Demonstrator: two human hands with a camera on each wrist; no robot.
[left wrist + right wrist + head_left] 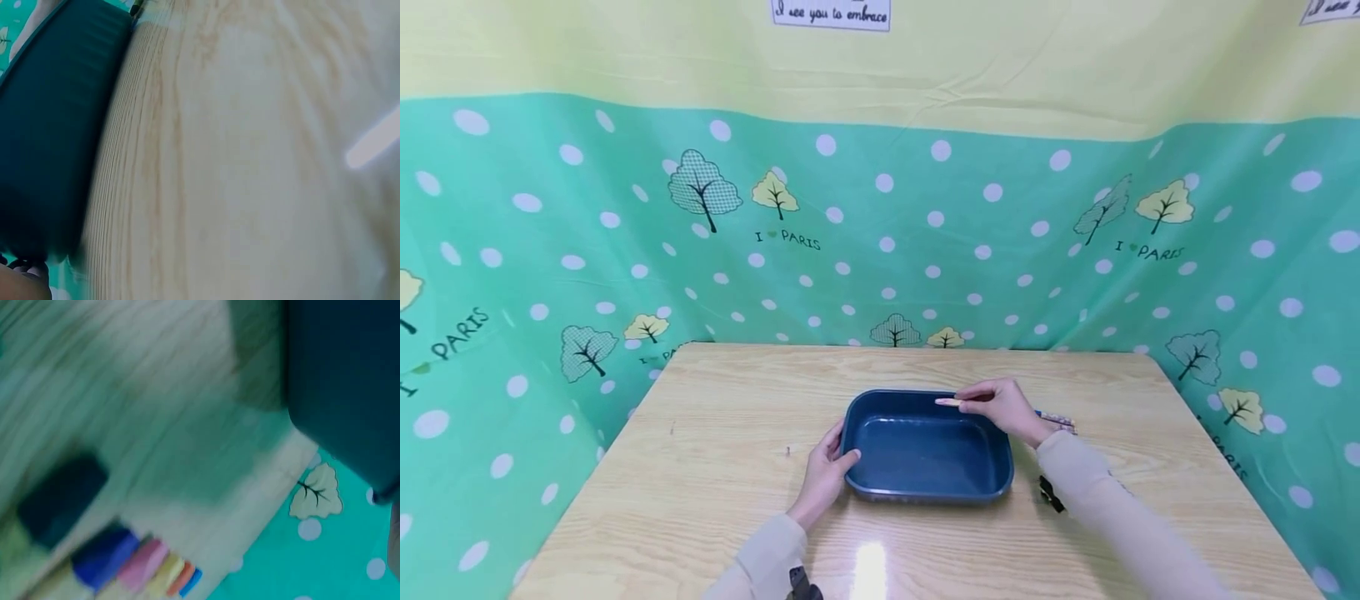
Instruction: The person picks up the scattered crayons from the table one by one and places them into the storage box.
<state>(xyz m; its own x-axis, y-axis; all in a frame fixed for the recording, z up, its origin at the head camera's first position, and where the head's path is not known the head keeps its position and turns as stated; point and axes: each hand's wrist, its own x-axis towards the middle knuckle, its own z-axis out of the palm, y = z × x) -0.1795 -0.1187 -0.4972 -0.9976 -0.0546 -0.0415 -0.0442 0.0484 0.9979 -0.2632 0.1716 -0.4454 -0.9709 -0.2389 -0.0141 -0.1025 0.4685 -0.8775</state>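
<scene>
A dark blue rectangular plastic tub [928, 493] stands on the table, its inside showing a bare floor in the head view. My left hand [824, 475] grips its left side, thumb over the rim and fingers outside. Above the far right rim, my right hand [1000, 406] pinches a slim pen-like stick [950, 402] with a pink end that points left over the tub. Several more sticks [1057, 419] lie right of the tub, partly behind the right forearm. In the right wrist view their coloured ends show blurred: black, blue, pink [144, 564], yellow and orange.
The wood-grain table [700, 500] carries a tiny dark speck [787, 451] left of the tub. A green and yellow printed curtain [880, 275] hangs behind the table and along both sides. A black device [1051, 494] sits at the right sleeve.
</scene>
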